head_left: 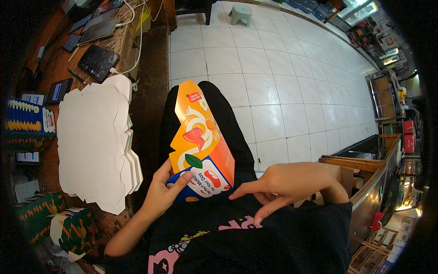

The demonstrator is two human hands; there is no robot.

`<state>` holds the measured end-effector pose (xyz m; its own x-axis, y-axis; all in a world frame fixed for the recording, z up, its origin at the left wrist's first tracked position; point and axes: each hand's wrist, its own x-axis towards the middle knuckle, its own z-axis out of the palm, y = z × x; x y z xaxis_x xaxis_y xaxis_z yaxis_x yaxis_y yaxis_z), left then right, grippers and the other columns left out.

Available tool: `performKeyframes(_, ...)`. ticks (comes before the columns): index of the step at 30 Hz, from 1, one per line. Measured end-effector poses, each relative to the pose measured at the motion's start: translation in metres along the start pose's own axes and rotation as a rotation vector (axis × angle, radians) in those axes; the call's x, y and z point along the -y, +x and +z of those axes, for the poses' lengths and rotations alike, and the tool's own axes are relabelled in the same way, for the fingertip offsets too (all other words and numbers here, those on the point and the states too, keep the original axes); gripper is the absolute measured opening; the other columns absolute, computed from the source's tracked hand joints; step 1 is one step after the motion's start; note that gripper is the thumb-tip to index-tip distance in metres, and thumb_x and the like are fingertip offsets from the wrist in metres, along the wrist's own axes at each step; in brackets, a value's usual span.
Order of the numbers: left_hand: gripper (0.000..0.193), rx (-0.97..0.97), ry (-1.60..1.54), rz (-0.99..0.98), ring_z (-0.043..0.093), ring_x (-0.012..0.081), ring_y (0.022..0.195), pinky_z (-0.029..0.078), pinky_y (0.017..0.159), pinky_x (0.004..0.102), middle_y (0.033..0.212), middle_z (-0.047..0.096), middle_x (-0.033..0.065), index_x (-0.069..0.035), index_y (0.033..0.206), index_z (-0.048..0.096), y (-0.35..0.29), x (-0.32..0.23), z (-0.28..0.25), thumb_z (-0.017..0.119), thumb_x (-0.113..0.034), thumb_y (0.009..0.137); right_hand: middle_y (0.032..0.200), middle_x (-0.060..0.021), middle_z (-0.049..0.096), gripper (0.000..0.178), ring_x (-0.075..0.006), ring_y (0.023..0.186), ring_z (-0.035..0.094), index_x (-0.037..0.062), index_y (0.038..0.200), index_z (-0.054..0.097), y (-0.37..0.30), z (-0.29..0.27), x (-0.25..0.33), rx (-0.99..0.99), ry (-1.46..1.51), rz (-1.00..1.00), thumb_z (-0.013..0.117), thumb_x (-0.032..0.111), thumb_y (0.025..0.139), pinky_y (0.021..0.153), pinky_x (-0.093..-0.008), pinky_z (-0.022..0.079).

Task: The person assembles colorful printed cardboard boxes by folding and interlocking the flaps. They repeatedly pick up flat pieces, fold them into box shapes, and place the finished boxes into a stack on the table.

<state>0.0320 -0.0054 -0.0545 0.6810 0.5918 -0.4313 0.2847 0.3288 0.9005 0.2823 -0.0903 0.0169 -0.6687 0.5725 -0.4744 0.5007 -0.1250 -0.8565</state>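
Note:
A partly folded printed carton (197, 137), orange with a blue and white end, lies over my lap with its pointed flaps spread away from me. My left hand (165, 188) grips its near left side, thumb on the blue panel and the other fingers underneath. By the near right corner is my right hand (285, 185), index finger stretched toward the carton edge and thumb apart, with nothing held in it. Whether that fingertip touches the carton I cannot tell. To the left, a stack of flat white carton blanks (93, 141) rests on the wooden table.
Several phones, one a black phone (98, 61) on a white cable (138, 55), lie on the table (130, 39) at far left. Blue and yellow cartons (29, 118) and green patterned cartons (75, 230) stand along the left. A small stool (241, 15) stands on the tiled floor (273, 86).

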Motion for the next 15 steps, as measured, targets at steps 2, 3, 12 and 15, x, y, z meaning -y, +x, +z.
performKeyframes(2, 0.045, 0.000, -0.050, -0.016, 0.051, 0.0146, 0.105, 0.039, 0.093, 0.0303, 0.114, 0.055, 0.0086, -0.001, 0.124, 0.043, 0.000, 0.001, 0.001, 0.060, -0.020, 0.087, 0.063, -0.0055, 0.059, 0.033, -0.0139, 0.055, 0.058, 0.0049, 0.106, 0.059, 0.003, 0.009, -0.009, 0.046, 0.055, 0.045, 0.061, 0.031, 0.085, 0.051, -0.0261, 0.045)
performKeyframes(3, 0.045, -0.006, -0.059, -0.032, 0.051, 0.0147, 0.105, 0.039, 0.093, 0.0303, 0.114, 0.055, 0.0086, -0.001, 0.124, 0.043, 0.000, 0.001, 0.002, 0.060, -0.020, 0.087, 0.065, -0.0051, 0.060, 0.030, -0.0129, 0.055, 0.058, 0.0045, 0.103, 0.060, 0.007, 0.014, -0.013, 0.041, 0.126, 0.011, 0.060, 0.029, 0.086, 0.052, -0.0250, 0.046)
performKeyframes(12, 0.048, -0.045, -0.122, -0.025, 0.052, 0.0149, 0.105, 0.041, 0.092, 0.0300, 0.116, 0.054, 0.0101, 0.000, 0.125, 0.042, 0.001, 0.003, 0.004, 0.061, -0.021, 0.086, 0.066, -0.0014, 0.062, 0.012, -0.0056, 0.053, 0.056, 0.0031, 0.087, 0.064, -0.006, 0.018, -0.025, -0.074, 0.352, 0.050, 0.059, 0.015, 0.087, 0.050, -0.0198, 0.044)
performKeyframes(15, 0.048, -0.037, -0.122, -0.063, 0.052, 0.0155, 0.106, 0.042, 0.092, 0.0307, 0.116, 0.054, 0.0112, 0.000, 0.125, 0.041, 0.001, 0.002, 0.003, 0.060, -0.020, 0.087, 0.062, -0.0019, 0.061, 0.014, -0.0052, 0.052, 0.055, 0.0025, 0.085, 0.064, -0.007, 0.013, -0.026, -0.160, 0.375, 0.057, 0.061, 0.016, 0.086, 0.049, -0.0194, 0.043)
